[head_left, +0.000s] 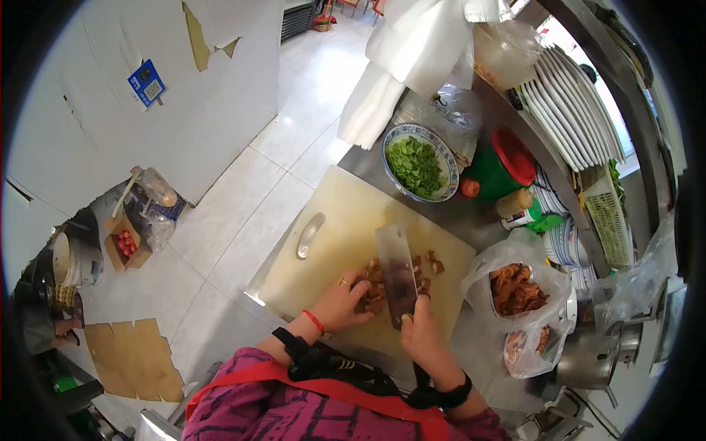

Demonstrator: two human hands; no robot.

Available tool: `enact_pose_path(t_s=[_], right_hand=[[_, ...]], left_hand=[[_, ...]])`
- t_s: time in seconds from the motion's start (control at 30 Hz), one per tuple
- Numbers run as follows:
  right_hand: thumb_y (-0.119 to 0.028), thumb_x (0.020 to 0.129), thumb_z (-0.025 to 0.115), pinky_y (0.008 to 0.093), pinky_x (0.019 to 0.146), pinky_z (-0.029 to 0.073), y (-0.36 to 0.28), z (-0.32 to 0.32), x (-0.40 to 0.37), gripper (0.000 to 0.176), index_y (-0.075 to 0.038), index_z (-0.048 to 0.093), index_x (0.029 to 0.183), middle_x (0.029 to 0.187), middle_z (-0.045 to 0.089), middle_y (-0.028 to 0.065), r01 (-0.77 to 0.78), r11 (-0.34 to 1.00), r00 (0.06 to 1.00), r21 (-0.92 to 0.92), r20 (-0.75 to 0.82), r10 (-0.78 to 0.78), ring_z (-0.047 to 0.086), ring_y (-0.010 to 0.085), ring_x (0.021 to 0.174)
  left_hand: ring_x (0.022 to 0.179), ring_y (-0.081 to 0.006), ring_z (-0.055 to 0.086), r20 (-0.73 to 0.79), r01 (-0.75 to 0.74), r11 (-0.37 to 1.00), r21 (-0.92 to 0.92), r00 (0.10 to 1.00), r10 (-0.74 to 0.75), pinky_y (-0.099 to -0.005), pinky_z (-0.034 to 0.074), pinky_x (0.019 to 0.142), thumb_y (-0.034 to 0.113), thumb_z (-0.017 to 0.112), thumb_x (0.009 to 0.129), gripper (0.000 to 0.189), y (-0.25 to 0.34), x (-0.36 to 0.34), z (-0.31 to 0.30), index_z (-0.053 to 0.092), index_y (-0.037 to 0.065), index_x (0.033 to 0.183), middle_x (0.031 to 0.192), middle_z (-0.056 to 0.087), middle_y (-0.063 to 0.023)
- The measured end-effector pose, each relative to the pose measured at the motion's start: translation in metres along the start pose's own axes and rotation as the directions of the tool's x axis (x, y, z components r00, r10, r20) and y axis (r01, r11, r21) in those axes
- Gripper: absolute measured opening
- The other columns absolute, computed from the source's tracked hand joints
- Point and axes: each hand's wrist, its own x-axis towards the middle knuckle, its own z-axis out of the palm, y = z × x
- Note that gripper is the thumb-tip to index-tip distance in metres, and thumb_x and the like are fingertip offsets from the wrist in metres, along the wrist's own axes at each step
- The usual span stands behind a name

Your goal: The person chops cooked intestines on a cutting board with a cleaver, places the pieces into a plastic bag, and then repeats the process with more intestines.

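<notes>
My right hand is wrapped round the handle of a broad cleaver, its blade lying across chopped brown meat on a cutting board. To the left of the blade, the curled fingers and thumb of my left hand close around some of the meat pieces. A few more bits of meat sit just right of the cleaver. The blade hides part of the pile, and whether its edge touches the board cannot be made out.
Beyond the board stands a patterned bowl of chopped greens. To the right are a bag-lined container of brown meat, a smaller plastic bag, a metal pot and stacked bowls. Plates stand on the shelf above.
</notes>
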Motion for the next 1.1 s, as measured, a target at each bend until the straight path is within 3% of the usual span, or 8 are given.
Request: enact_pose_path(t_s=[0.07,0.3,0.4,0.6,0.73,0.8,0.9,1.1], right_hand=[[-0.007,0.084,0.048,0.0536,0.059,0.041,-0.015,-0.017,-0.007,0.029,0.002,0.033,0.107,0.067,0.055,0.0291,-0.057,0.983,0.965,-0.172,0.242,0.098,0.054,0.0485,0.067],[-0.007,0.083,0.047,0.0547,0.059,0.042,0.003,0.003,-0.006,0.023,0.0,0.031,0.098,0.067,0.056,0.0296,-0.013,0.978,0.942,-0.207,0.327,0.081,0.055,0.0479,0.065],[-0.006,0.083,0.046,0.055,0.06,0.042,0.006,0.023,0.008,0.023,0.001,0.031,0.099,0.07,0.056,0.0315,0.025,0.989,0.954,-0.143,0.298,0.019,0.055,0.0487,0.069],[-0.005,0.082,0.049,0.0505,0.068,0.042,0.003,0.033,0.03,0.03,0.005,0.033,0.106,0.083,0.055,0.0312,-0.07,0.997,0.983,-0.017,0.166,0.072,0.054,0.0476,0.08],[-0.006,0.085,0.046,0.0529,0.059,0.042,0.01,0.026,0.011,0.028,0.004,0.031,0.105,0.068,0.055,0.0308,0.163,0.984,0.982,0.074,-0.107,-0.154,0.054,0.0494,0.067],[-0.009,0.085,0.047,0.0539,0.059,0.043,-0.008,0.005,0.001,0.028,0.003,0.032,0.105,0.068,0.056,0.0298,0.073,0.991,0.987,-0.112,0.15,-0.056,0.055,0.0491,0.066],[-0.011,0.086,0.046,0.0551,0.059,0.043,-0.025,-0.002,-0.004,0.025,0.002,0.032,0.101,0.068,0.056,0.0299,0.027,0.981,0.959,-0.193,0.282,0.029,0.056,0.0486,0.066],[-0.007,0.083,0.049,0.0537,0.055,0.041,-0.006,0.016,-0.006,0.025,0.002,0.032,0.099,0.064,0.054,0.0288,0.067,0.982,0.952,-0.179,0.306,-0.01,0.055,0.0473,0.064]], left_hand=[[0.104,-0.0338,0.047,-0.044,-0.06,0.997,0.039,0.997,0.061,-0.0398,0.042,0.088,0.022,0.071,0.065,0.038,-0.003,0.003,-0.001,0.054,0.006,0.095,0.108,0.048,-0.0151],[0.101,-0.0317,0.048,-0.01,-0.157,0.983,0.094,0.987,0.159,-0.0389,0.042,0.088,0.022,0.069,0.067,0.036,-0.011,0.007,0.002,0.054,0.004,0.093,0.1,0.05,-0.014],[0.098,-0.031,0.049,-0.06,-0.179,0.979,0.096,0.981,0.186,-0.0381,0.043,0.087,0.019,0.067,0.067,0.033,-0.011,0.005,0.002,0.054,0.002,0.092,0.096,0.051,-0.013],[0.102,-0.0324,0.049,0.051,-0.191,0.98,0.061,0.981,0.188,-0.039,0.042,0.088,0.019,0.066,0.07,0.031,-0.012,0.005,-0.001,0.054,0.003,0.094,0.102,0.051,-0.014],[0.1,-0.0317,0.05,-0.056,-0.096,0.995,0.025,0.994,0.097,-0.0395,0.044,0.085,0.016,0.066,0.072,0.029,-0.008,-0.007,-0.011,0.057,0.006,0.098,0.103,0.053,-0.0133],[0.099,-0.0316,0.051,-0.03,-0.032,0.999,-0.024,0.999,0.031,-0.0403,0.044,0.085,0.014,0.066,0.073,0.028,-0.007,-0.01,-0.014,0.059,0.007,0.099,0.099,0.054,-0.0127],[0.095,-0.0298,0.053,-0.071,-0.167,0.984,0.063,0.983,0.171,-0.0392,0.045,0.082,0.012,0.065,0.073,0.022,-0.013,-0.006,-0.011,0.06,0.006,0.094,0.096,0.055,-0.0105],[0.091,-0.0274,0.053,-0.039,-0.168,0.98,0.11,0.984,0.173,-0.0368,0.046,0.079,0.011,0.064,0.071,0.018,-0.023,-0.008,-0.003,0.06,0.005,0.088,0.093,0.056,-0.009]])
